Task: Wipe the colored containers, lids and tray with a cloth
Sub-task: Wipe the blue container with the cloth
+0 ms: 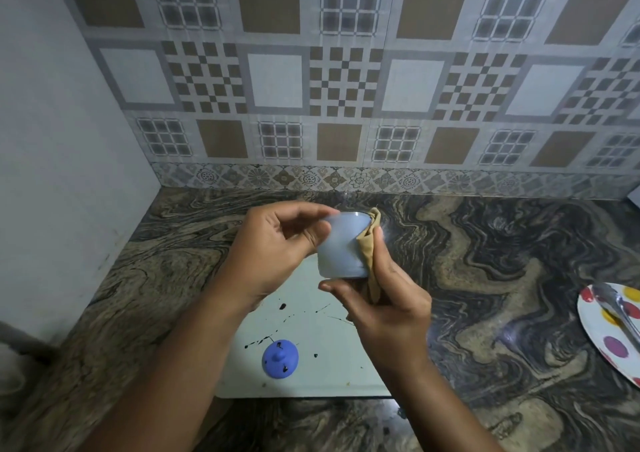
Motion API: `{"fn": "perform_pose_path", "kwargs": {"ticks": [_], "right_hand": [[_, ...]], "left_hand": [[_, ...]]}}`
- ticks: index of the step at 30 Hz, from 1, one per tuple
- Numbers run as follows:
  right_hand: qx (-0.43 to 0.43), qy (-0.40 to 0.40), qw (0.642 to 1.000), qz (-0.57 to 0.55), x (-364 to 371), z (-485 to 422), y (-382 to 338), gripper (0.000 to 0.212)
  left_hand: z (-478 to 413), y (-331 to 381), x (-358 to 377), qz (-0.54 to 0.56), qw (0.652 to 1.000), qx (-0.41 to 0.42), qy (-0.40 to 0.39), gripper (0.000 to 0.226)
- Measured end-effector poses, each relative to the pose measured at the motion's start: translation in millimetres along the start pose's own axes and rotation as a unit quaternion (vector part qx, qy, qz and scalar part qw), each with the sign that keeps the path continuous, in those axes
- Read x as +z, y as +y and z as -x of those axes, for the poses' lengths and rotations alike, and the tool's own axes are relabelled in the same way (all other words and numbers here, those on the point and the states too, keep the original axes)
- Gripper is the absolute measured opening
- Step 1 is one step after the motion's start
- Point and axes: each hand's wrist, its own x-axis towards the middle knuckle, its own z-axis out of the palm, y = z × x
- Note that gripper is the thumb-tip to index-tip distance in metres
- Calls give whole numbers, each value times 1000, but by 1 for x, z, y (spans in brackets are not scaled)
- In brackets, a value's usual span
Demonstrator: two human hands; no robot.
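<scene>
Left hand [277, 247] grips the blue container [343, 245] above the tray [322, 358]; right hand [384, 299] presses the cloth [369, 250] to its side. Container wiping underway. Next, probably the spattered blue lid [280, 358] near the tray's front-left corner.

A dotted plate [609, 333] bearing perhaps a spoon [614, 307] rests on the marbled counter [502, 278].

At frame centre a container [341, 245] sits between two hands, cloth [370, 243] touching its right side. Below it a tray [311, 365] lies on the table [485, 278], a lid [280, 358] lower left on it. A plate [599, 330] lies far right.
</scene>
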Motion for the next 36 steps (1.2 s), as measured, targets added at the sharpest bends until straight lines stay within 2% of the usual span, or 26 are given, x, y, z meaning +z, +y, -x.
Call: {"fn": "perform_pose_path", "kwargs": {"ticks": [2,3,5,7,10,11,13,15,16,17,19,21,23,24,26,28,30,32,36], "right_hand": [[-48,0,998,47,-2,-2,4,80],[-43,0,998,44,-3,-4,3,80],[26,16,999,-8,-3,-3,-2,81],[130,50,988,-70,1,0,-6,80],[162,54,980,-107,7,1,-8,79],[143,41,984,-95,6,1,-7,80],[42,8,999,-24,2,1,-2,81],[-63,-17,995,78,-1,0,7,82],[-88,-21,991,98,-2,0,11,83],[-92,-22,991,96,-2,0,13,84],[-47,-18,998,38,1,3,10,87],[36,8,999,-34,1,6,3,86],[80,23,994,-69,2,5,2,82],[60,19,996,-60,2,3,3,81],[-37,5,999,20,0,4,5,79],[-117,-4,988,98,-3,1,8,75],[-134,-9,985,113,-4,-2,10,74],[-84,-5,995,47,-2,3,8,79],[75,48,993,-74,3,3,1,77]], "left_hand": [[-1,1,1,-50,998,40,6,17],[0,1,2,-74,996,56,9,18],[1,0,5,-85,994,67,21,24],[3,-3,7,-30,999,34,28,33],[4,-8,7,43,998,-49,6,32],[4,-9,5,57,996,-62,3,29],[3,-7,3,58,996,-61,12,16],[3,-6,1,-33,999,-11,20,9],[4,-5,2,-90,996,17,18,11],[5,-5,2,-128,991,40,17,12],[7,-2,3,-132,990,46,13,16],[7,-2,3,-70,997,12,-2,24],[7,-2,1,-19,999,-22,-19,25],[6,-2,0,-6,999,-32,-19,22],[5,1,0,-15,1000,-19,-15,13],[4,3,0,-92,995,36,-16,3],[5,5,3,-168,982,89,-18,6],[6,7,4,-158,983,90,-7,7],[3,3,-2,-5,1000,-12,-27,21]]}}
